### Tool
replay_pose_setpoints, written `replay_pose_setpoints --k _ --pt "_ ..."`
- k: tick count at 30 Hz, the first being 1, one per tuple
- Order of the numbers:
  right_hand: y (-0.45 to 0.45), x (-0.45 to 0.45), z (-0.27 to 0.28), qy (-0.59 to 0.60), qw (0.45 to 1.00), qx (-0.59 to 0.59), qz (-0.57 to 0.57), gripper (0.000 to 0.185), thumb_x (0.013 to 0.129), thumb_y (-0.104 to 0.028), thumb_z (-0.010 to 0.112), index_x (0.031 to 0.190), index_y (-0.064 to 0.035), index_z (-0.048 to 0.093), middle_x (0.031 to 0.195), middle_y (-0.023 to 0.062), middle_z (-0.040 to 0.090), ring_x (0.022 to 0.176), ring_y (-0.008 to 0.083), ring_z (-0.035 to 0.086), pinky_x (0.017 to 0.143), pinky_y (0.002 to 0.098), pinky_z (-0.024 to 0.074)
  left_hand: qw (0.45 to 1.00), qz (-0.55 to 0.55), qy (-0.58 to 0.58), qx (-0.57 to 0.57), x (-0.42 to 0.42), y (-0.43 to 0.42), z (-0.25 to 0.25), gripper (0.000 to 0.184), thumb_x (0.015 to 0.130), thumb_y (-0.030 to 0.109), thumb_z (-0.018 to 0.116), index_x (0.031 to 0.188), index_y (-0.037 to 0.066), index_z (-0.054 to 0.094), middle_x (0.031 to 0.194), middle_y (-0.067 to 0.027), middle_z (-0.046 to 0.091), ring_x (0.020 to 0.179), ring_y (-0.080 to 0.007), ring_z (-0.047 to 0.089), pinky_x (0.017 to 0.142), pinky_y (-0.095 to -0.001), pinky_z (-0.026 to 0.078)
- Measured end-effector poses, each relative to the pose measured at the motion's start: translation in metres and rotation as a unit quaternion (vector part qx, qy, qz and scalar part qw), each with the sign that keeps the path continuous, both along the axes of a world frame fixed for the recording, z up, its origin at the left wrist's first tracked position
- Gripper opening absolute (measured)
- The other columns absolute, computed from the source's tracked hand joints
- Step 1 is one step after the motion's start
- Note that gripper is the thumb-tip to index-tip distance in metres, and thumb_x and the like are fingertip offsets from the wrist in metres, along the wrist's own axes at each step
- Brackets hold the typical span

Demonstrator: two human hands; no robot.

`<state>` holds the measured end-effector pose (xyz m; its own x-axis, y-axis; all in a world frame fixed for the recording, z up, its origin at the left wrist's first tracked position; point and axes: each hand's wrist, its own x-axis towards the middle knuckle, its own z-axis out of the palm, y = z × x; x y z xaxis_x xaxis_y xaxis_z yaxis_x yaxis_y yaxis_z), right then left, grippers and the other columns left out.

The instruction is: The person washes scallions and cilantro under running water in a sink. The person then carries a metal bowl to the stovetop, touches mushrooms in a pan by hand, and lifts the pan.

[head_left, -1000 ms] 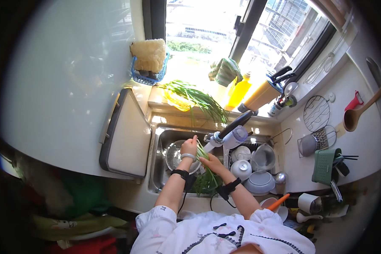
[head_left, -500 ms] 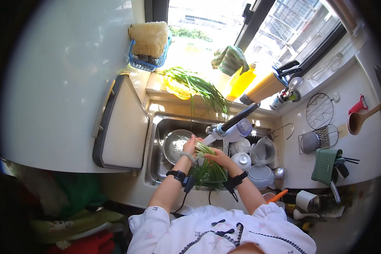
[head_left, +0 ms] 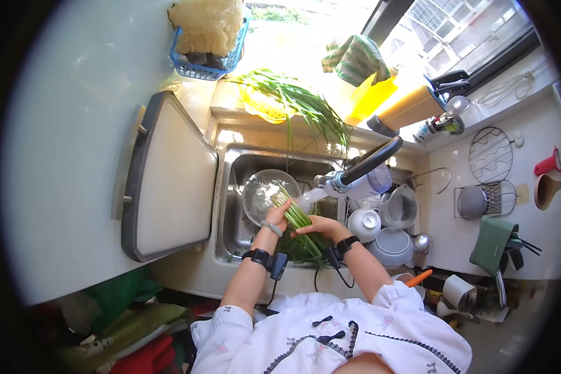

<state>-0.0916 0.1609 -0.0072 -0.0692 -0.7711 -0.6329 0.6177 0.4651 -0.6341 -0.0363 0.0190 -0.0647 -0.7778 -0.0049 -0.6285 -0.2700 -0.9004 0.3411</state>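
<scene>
A bunch of green chives with pale stem ends slants over the metal sink. My left hand is closed round it near the pale ends. Further down the stems, my right hand grips the same bunch, thumb across it; the leaves hang below into the sink. Just above the hands is the tap, and water appears to run from it beside the stems. A clear bowl stands in the sink, left of the stem ends.
More chives lie over a yellow basket on the sill. Bowls and a pot crowd the right side. A cutting board leans at the left. A blue basket stands behind it.
The bunch has tilted so its pale ends point up and left, toward the bowl. My right hand's fingers have stretched along the stems. The whole view has shifted slightly.
</scene>
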Motion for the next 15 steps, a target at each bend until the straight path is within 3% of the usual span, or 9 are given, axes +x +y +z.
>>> replay_pose_setpoints --k 3,6,8,9,10,11,13,14,15 --pt "-0.002 0.017 -0.010 -0.017 0.992 -0.015 -0.127 0.031 0.075 -0.013 0.060 0.102 -0.0003 0.049 0.090 0.0089 0.059 0.078 0.0168 0.058 0.072 0.0276 0.0460 0.999 0.031 -0.015 0.037 -0.007 -0.003 -0.011 0.027 0.081 0.013 0.053 0.103 -0.002 0.046 0.096 -0.0125 0.054 0.083 -0.0235 0.054 0.075 -0.0359 0.045" --pt "-0.009 0.017 -0.024 -0.051 0.987 0.067 -0.134 0.027 0.076 -0.013 0.060 0.099 -0.0025 0.050 0.084 0.0064 0.059 0.066 0.0170 0.058 0.061 0.0282 0.0478 0.996 -0.026 -0.058 0.068 -0.008 -0.011 -0.055 0.026 0.081 0.012 0.053 0.103 -0.001 0.047 0.095 -0.0126 0.055 0.081 -0.0239 0.054 0.074 -0.0369 0.046" --pt "-0.012 0.003 -0.060 -0.022 0.989 0.059 -0.133 0.022 0.073 -0.013 0.062 0.090 -0.0014 0.053 0.074 0.0048 0.057 0.057 0.0166 0.056 0.054 0.0289 0.0475 0.996 0.035 -0.075 0.020 -0.002 -0.021 -0.035 0.039 0.078 0.018 0.058 0.110 0.000 0.043 0.101 -0.0138 0.052 0.090 -0.0255 0.050 0.077 -0.0432 0.042" --pt "-0.007 -0.005 -0.106 0.207 0.963 0.122 -0.121 0.022 0.071 -0.013 0.062 0.087 0.0003 0.053 0.073 0.0079 0.058 0.058 0.0185 0.057 0.055 0.0301 0.0476 0.981 0.004 -0.185 -0.053 0.000 -0.032 -0.013 0.046 0.076 0.021 0.060 0.112 0.001 0.040 0.103 -0.0139 0.049 0.095 -0.0260 0.047 0.081 -0.0450 0.038" --pt "-0.003 -0.006 -0.135 0.421 0.884 0.180 -0.099 0.023 0.069 -0.013 0.062 0.084 0.0019 0.054 0.072 0.0111 0.059 0.059 0.0203 0.057 0.056 0.0313 0.0477 0.947 -0.026 -0.292 -0.127 0.003 -0.040 -0.003 0.053 0.074 0.024 0.063 0.115 0.001 0.037 0.105 -0.0139 0.047 0.100 -0.0264 0.043 0.084 -0.0468 0.034" --pt "-0.008 0.005 -0.132 0.409 0.887 0.183 -0.109 0.023 0.069 -0.013 0.062 0.084 0.0019 0.054 0.072 0.0111 0.059 0.059 0.0203 0.057 0.056 0.0313 0.0477 0.944 -0.037 -0.301 -0.134 0.009 -0.045 -0.007 0.053 0.074 0.024 0.063 0.115 0.001 0.037 0.105 -0.0139 0.047 0.100 -0.0264 0.043 0.084 -0.0468 0.034" --pt "-0.035 0.031 -0.117 0.558 0.777 0.216 0.194 0.029 0.066 -0.017 0.059 0.086 0.0037 0.055 0.076 0.0195 0.059 0.067 0.0282 0.059 0.062 0.0355 0.0472 0.940 0.030 -0.266 -0.212 0.026 -0.058 -0.016 0.062 0.071 0.025 0.065 0.118 0.000 0.033 0.110 -0.0145 0.042 0.108 -0.0265 0.036 0.090 -0.0451 0.027" --pt "-0.051 0.043 -0.123 0.462 0.825 0.148 0.289 0.033 0.067 -0.020 0.057 0.094 -0.0004 0.055 0.083 0.0216 0.058 0.076 0.0338 0.057 0.068 0.0380 0.0453 0.938 0.023 -0.269 -0.219 0.031 -0.064 -0.020 0.062 0.071 0.025 0.065 0.118 0.000 0.033 0.110 -0.0145 0.042 0.108 -0.0265 0.036 0.090 -0.0451 0.027" --pt "-0.054 0.036 -0.118 0.451 0.859 0.101 0.221 0.032 0.068 -0.021 0.056 0.093 -0.0023 0.057 0.084 0.0202 0.058 0.078 0.0339 0.057 0.070 0.0377 0.0448 0.944 0.039 -0.257 -0.205 0.039 -0.069 -0.028 0.061 0.071 0.022 0.065 0.118 0.000 0.033 0.110 -0.0147 0.042 0.107 -0.0260 0.038 0.090 -0.0436 0.027"
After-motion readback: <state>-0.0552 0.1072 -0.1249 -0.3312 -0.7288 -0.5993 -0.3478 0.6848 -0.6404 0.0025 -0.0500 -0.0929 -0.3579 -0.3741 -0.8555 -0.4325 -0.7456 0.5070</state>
